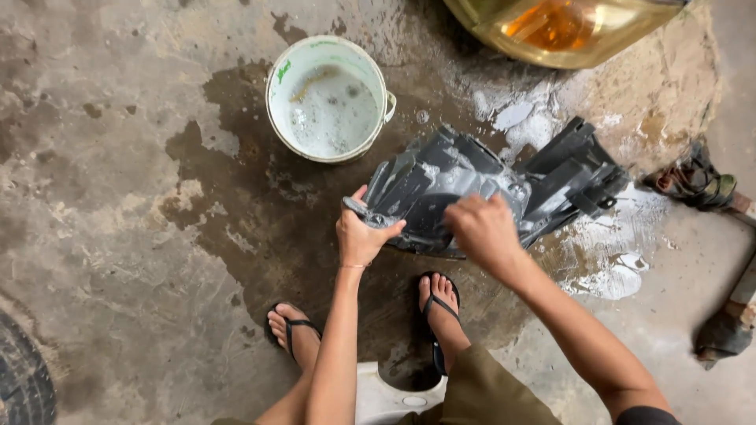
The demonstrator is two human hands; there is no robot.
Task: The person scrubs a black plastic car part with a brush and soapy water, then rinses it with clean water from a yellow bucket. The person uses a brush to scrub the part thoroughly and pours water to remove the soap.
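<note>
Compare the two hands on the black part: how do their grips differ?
The left hand clamps the black plastic part at its near edge, thumb over it; the right hand lies fisted on its middle. Left arm runs straight, right comes in slanted. Both hands touch the part.

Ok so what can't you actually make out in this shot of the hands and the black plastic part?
Head view only:
- What the right hand presses on the black plastic vehicle panel: hidden under the closed fist.
- The panel's underside: faces the wet concrete floor.
- Depth of the white bucket: soapy water covers the bottom.
- The yellowish lamp housing: cut off by the top edge.
- The tyre: cut off by the left edge.
- The left hand grips the panel's near edge; its fingertips are wrapped out of sight.
</note>
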